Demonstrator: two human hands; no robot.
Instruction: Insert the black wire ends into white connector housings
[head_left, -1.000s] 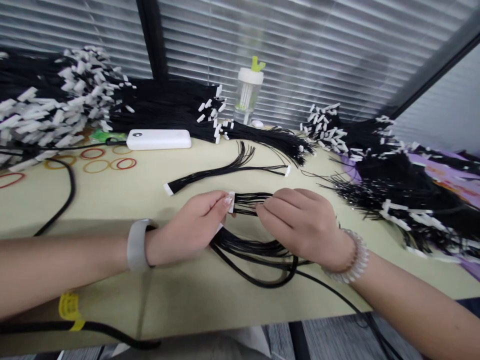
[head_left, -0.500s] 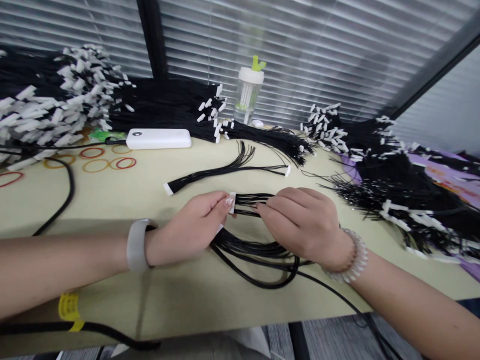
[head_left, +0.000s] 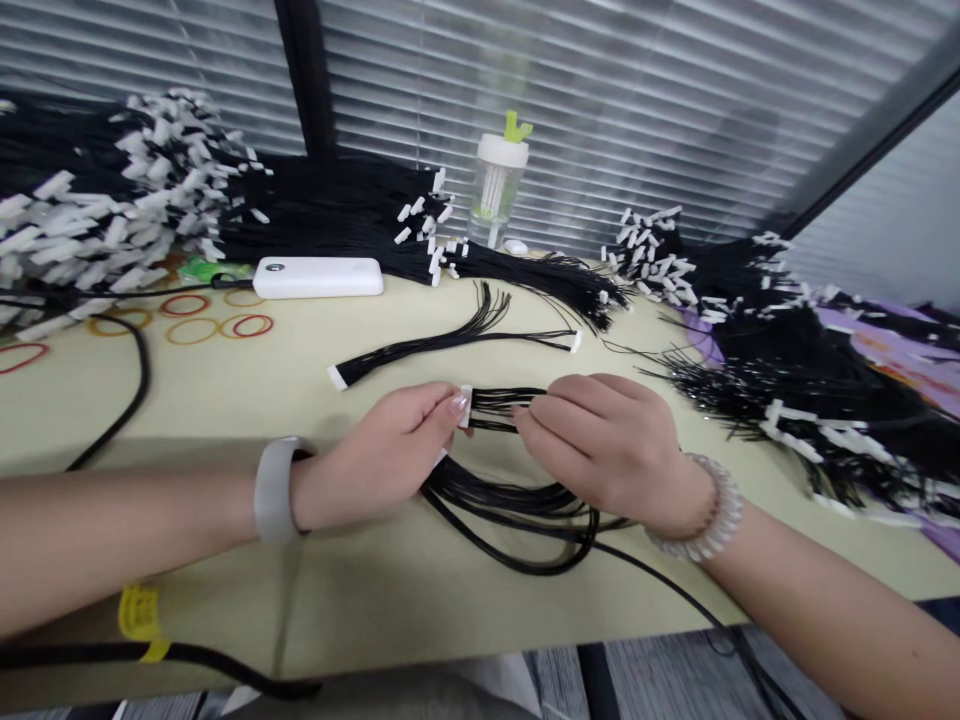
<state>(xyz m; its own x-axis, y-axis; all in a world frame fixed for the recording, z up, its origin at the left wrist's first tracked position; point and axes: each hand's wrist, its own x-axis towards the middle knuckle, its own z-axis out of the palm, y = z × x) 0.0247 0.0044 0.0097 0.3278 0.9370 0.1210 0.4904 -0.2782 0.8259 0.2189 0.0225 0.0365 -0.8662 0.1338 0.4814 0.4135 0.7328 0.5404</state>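
Between thumb and fingers, my left hand (head_left: 394,440) pinches a white connector (head_left: 466,406) from which several thin black wires run to the right. My right hand (head_left: 607,445) is closed on those black wires (head_left: 506,397), a short way from the connector; its fingertips are partly hidden. Below both hands lies a looped bundle of black cable (head_left: 502,500), with a bit of another white connector showing by my left fingers. Just beyond the hands rests a separate wire harness (head_left: 420,348), with a white connector at its left end and a smaller one at its right.
Piles of black wires with white connectors (head_left: 161,190) stand at the back left, with more wires (head_left: 795,370) at the right. A white power bank (head_left: 319,277), rubber bands (head_left: 191,330) and a drinking bottle (head_left: 497,185) are on the table (head_left: 360,600). A thick black cable (head_left: 225,675) crosses the front left.
Both hands keep their hold in nearly the same place. My right wrist has shifted very slightly; nothing else visibly differs.
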